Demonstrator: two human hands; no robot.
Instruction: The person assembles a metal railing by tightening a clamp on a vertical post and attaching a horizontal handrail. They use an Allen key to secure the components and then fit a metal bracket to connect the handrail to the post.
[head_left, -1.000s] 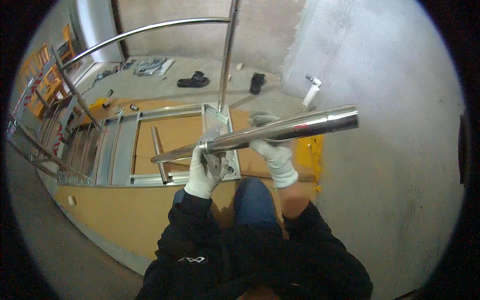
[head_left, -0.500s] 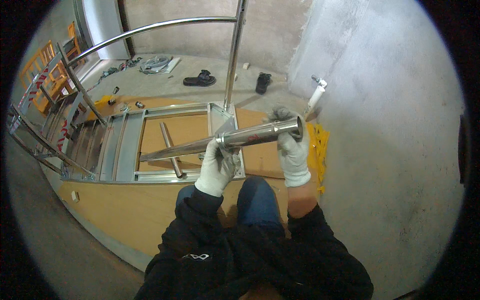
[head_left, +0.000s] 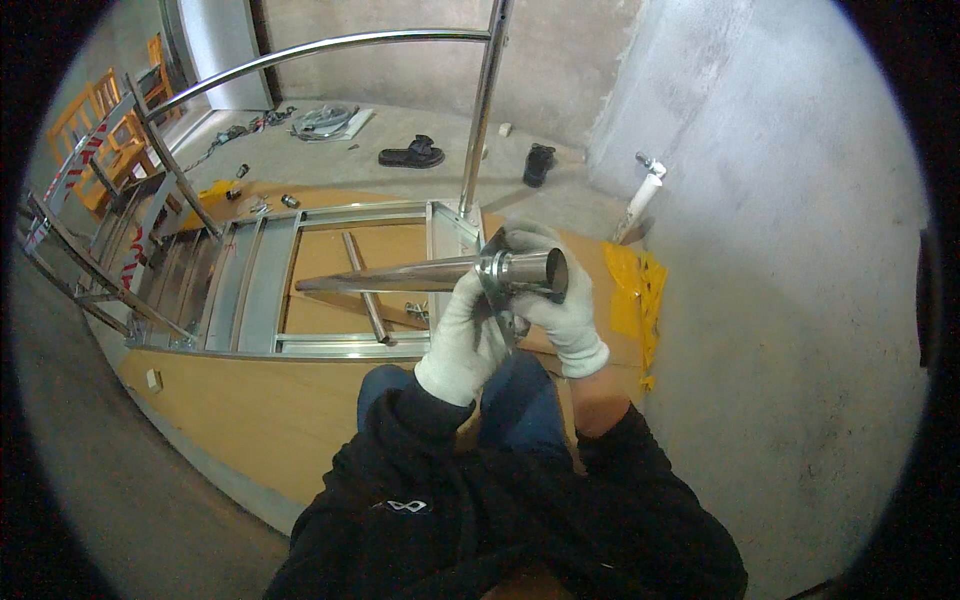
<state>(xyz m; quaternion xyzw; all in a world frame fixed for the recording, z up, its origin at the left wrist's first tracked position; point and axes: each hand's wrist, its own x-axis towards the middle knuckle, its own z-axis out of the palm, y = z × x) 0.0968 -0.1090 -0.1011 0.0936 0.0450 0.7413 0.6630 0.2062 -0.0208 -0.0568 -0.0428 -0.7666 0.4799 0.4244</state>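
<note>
A long shiny metal tube is raised over the flat metal frame, its open end toward my right. A metal bracket with a thin plate sits around the tube near that end. My left hand, in a white glove, is closed around the bracket and the tube's underside. My right hand, gloved too, wraps the tube's right end beside the bracket; some of its fingers are hidden behind the tube. Beneath, a shorter metal tube lies across the frame's opening, beside small metal fasteners.
A curved railing and upright post rise from the frame. Cardboard lies underneath. Black sandals, coiled cable, wooden chairs and a white pipe are farther off. Yellow plastic lies by the right wall.
My right hand has moved left, closer to my left hand. The tube's open end has come left too, and the bracket's plate now stands out below the tube between my hands.
</note>
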